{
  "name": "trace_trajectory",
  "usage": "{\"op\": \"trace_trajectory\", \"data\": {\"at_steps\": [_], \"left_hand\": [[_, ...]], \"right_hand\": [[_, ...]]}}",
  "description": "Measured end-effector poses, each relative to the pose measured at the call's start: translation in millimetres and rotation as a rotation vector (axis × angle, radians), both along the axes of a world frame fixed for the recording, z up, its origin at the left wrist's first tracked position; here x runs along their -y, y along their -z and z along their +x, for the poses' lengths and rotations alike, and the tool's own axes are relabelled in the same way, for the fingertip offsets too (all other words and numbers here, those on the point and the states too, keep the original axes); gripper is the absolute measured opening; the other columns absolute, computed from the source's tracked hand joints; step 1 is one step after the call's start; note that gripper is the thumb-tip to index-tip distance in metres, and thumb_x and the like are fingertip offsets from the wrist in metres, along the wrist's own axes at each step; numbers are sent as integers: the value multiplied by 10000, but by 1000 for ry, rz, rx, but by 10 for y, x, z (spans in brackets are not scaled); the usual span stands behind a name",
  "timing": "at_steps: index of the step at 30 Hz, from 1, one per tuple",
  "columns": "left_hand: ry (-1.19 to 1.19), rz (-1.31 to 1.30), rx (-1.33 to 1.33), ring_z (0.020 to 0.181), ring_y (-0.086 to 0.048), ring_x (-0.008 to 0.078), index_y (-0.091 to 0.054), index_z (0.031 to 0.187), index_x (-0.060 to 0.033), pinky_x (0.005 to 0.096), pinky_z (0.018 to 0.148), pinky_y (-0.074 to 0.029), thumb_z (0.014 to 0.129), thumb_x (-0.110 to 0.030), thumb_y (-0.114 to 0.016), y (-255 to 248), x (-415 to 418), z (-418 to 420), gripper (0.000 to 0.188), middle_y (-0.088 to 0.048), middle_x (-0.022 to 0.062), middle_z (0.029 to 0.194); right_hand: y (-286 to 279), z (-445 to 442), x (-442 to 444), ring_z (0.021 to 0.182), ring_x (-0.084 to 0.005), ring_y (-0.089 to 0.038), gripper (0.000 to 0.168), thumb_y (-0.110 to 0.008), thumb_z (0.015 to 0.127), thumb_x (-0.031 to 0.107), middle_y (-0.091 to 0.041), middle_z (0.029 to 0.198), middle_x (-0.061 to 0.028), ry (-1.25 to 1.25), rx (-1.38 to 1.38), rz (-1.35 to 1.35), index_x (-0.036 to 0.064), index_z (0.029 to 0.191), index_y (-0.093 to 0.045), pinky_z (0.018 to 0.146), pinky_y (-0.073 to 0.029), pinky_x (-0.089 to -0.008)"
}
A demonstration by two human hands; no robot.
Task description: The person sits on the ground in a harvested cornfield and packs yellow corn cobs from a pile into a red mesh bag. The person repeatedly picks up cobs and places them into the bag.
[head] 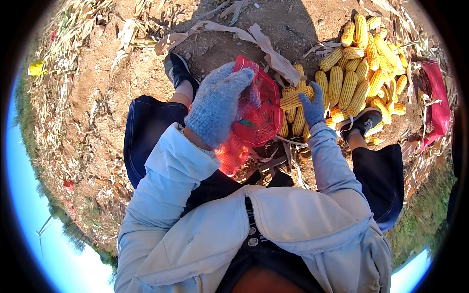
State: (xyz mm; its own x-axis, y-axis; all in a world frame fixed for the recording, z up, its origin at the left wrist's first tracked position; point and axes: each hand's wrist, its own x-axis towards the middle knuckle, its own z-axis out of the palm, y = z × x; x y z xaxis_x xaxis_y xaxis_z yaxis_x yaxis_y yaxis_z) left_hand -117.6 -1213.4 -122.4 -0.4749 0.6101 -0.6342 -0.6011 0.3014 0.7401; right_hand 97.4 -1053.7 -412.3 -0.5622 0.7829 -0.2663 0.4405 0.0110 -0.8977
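My left hand, in a light blue knitted glove, grips the rim of a red mesh sack that hangs between my knees. Through the lower mesh, yellow shows. My right hand, gloved as well, holds a husked ear of yellow corn at its right end. The ear's left end is at the sack's mouth. Beside and beyond my right hand lies a heap of husked corn ears, some of them against my right shoe.
Dry husks and stalks lie on bare soil. Another red mesh sack lies right of the heap. My dark shoes stand on both sides. A yellow object is at the far left.
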Motion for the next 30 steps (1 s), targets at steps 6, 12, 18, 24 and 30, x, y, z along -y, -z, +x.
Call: {"op": "trace_trajectory", "data": {"at_steps": [6, 12, 18, 24, 30], "left_hand": [[351, -43, -596, 962, -605, 382, -618, 1078, -55, 431, 853, -494, 662, -6, -682, 353, 48, -83, 424, -638, 171, 1033], [54, 123, -389, 726, -631, 121, -643, 1057, -31, 246, 634, -517, 956, -175, -590, 694, -42, -88, 184, -654, 46, 867], [101, 0, -328, 935, -635, 263, -612, 1150, -22, 358, 806, -520, 796, -91, -699, 279, 32, -51, 370, -646, 127, 1022], [-78, 65, -19, 778, -616, 140, -616, 1057, -46, 284, 637, -530, 934, -201, -615, -10, -8, -28, 197, -609, 33, 799], [-139, -39, 98, 743, -613, 118, -611, 1125, -52, 264, 648, -532, 955, -263, -586, -75, -34, -53, 273, -616, 18, 850]], "right_hand": [[-1035, 90, -846, 961, -166, -594, 435, -656, 897, 81, -554, 1156, -93, 415, -425, -203, 119, 1300, -499, 832, -523, -309], [-1278, -476, 338, 974, -171, -574, 485, -628, 926, 190, -573, 1117, -89, -80, -131, -317, 58, 1358, -449, 879, -481, -300], [-703, -498, 779, 919, -124, -605, 275, -597, 967, 152, -641, 1023, -48, -210, -268, -268, 30, 1213, -589, 829, -497, -259], [286, -230, -505, 1090, -300, -629, 430, -648, 889, 277, -662, 1150, -169, -13, 452, -19, 59, 1254, -581, 943, -478, -384], [626, -752, -627, 1262, -388, -513, 680, -717, 808, 368, -541, 1351, -215, -215, 804, 107, 55, 1360, -476, 1047, -428, -438]]}}
